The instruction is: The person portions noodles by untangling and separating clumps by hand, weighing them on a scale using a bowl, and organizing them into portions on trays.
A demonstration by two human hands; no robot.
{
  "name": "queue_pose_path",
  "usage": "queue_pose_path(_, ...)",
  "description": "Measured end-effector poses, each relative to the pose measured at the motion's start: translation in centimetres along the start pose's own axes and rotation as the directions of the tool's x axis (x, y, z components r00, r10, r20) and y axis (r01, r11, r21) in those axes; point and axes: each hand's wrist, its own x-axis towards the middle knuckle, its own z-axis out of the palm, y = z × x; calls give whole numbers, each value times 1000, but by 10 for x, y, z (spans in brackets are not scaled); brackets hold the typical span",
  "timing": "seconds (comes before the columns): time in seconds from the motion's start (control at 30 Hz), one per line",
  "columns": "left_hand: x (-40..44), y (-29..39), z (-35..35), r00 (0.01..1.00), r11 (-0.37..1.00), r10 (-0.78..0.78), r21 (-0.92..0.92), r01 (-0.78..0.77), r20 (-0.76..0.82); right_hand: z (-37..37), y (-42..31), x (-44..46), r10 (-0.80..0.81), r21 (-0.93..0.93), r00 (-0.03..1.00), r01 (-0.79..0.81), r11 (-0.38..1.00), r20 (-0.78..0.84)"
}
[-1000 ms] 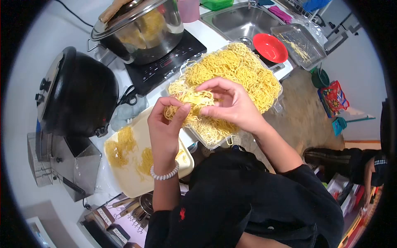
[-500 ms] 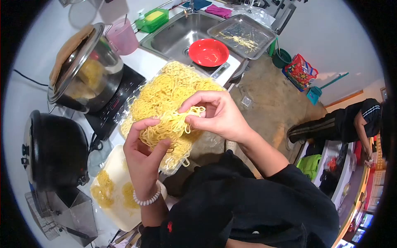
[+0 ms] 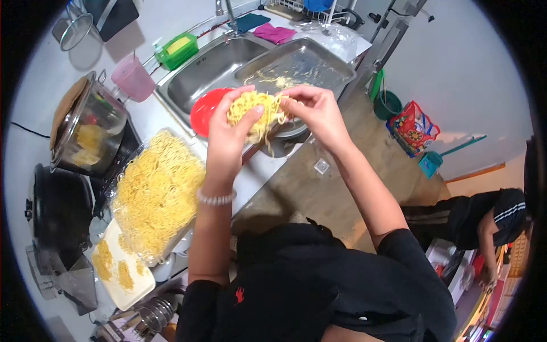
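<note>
A loose clump of yellow noodles is gripped in my left hand, raised near the sink with a few strands dangling. Against the clump's right side, my right hand pinches some of the strands between thumb and fingers. Just behind my left hand, partly covered by it, is a red bowl. Lower left, a large heap of noodles lies on clear plastic. Beyond my hands a metal tray carries scattered noodle bits.
The sink is at the back. A lidded glass pot and black cooker stand at left. A cream tray holds small noodle portions. A pink pitcher stands behind. Another person is at far right.
Both hands have moved from above the noodle heap toward the sink and metal tray, carrying a clump of noodles. The view has shifted, so the heap now appears lower left.
</note>
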Motion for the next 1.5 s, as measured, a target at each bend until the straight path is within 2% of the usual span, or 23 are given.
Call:
queue_pose_path(0.03, 21, -13, 9, 1000, 1000, 0, -21, 0, 9, -18, 2, 14, -24, 35, 1000, 25, 999, -10)
queue_pose_path(0.07, 41, -24, 16, 1000, 999, -1, -40, 2, 16, -37, 9, 29, -40, -11, 999, 40, 999, -21)
queue_pose_path(0.17, 91, -53, 27, 998, 994, -12, 109, 18, -55, -81, 24, 65, -13, -116, 999, 7, 993, -52)
queue_pose_path(0.2, 107, -68, 28, 990, 958, 108, 276, -79, -91, -92, 34, 76, -2, -135, 998, -6, 991, -57)
queue_pose_path(0.3, 149, -108, 20, 976, 870, 105, 492, 2, -191, -116, 59, 101, 31, -104, 995, -41, 994, -95)
queue_pose_path(0.33, 155, -108, 21, 960, 847, 163, 531, -17, -229, -122, 62, 107, 48, -62, 993, -55, 997, -112)
queue_pose_path(0.43, 171, -107, 19, 944, 923, -72, 338, 186, -323, -141, 72, 123, 69, 0, 991, -69, 998, -115)
queue_pose_path(0.47, 183, -120, 5, 968, 787, -43, 589, 185, -247, -145, 75, 128, 76, 4, 994, -76, 997, -84)
queue_pose_path(0.5, 190, -134, 7, 989, 766, 12, 637, 86, -148, -148, 77, 134, 85, 5, 995, -85, 996, -49)
queue_pose_path(0.6, 199, -154, 17, 976, 639, 156, 738, -217, 152, -144, 76, 162, 209, -291, 966, -158, 944, 154)
queue_pose_path(0.63, 201, -155, 26, 962, 713, 160, 648, -267, 221, -138, 67, 170, 231, -377, 955, -148, 914, 186)
queue_pose_path(0.7, 203, -155, 41, 919, 832, 180, 444, -333, 351, -133, 54, 184, 164, -365, 966, -81, 927, 202)
queue_pose_path(0.8, 208, -146, 47, 922, 971, -65, 236, -29, 381, -132, 30, 191, 58, -332, 975, 17, 943, 214)
queue_pose_path(0.9, 211, -124, 30, 978, 768, -97, 639, -44, 184, -145, 8, 201, -11, -472, 985, 93, 876, 174)
queue_pose_path(0.93, 210, -119, 26, 994, 748, -24, 662, -55, 110, -152, 7, 203, -18, -532, 987, 103, 840, 162)
queue_pose_path(1.03, 208, -99, 6, 1000, 652, -1, 758, -16, 22, -174, 14, 215, 28, -565, 983, 79, 821, 179)
queue_pose_path(1.07, 207, -92, 4, 999, 655, 7, 756, 20, -32, -181, 18, 219, 109, -588, 976, 24, 809, 189)
queue_pose_path(1.13, 202, -79, 3, 989, 661, 18, 744, 99, -148, -196, 38, 226, 169, -507, 961, -36, 861, 220)
queue_pose_path(1.2, 200, -66, 6, 972, 736, -43, 651, 187, -230, -208, 52, 231, 224, -471, 950, -100, 877, 216)
queue_pose_path(1.23, 200, -62, 6, 962, 766, -74, 603, 223, -262, -217, 58, 235, 200, -507, 956, -66, 859, 215)
queue_pose_path(1.3, 203, -61, 1, 961, 817, -31, 547, 184, -277, -239, 70, 246, 153, -577, 967, -8, 817, 204)
queue_pose_path(1.37, 204, -57, 6, 954, 839, 15, 522, 151, -299, -251, 67, 252, 145, -572, 974, -18, 820, 177)
queue_pose_path(1.5, 199, -70, -7, 933, 783, 45, 593, 189, -357, -268, 69, 260, 143, -568, 974, -19, 823, 174)
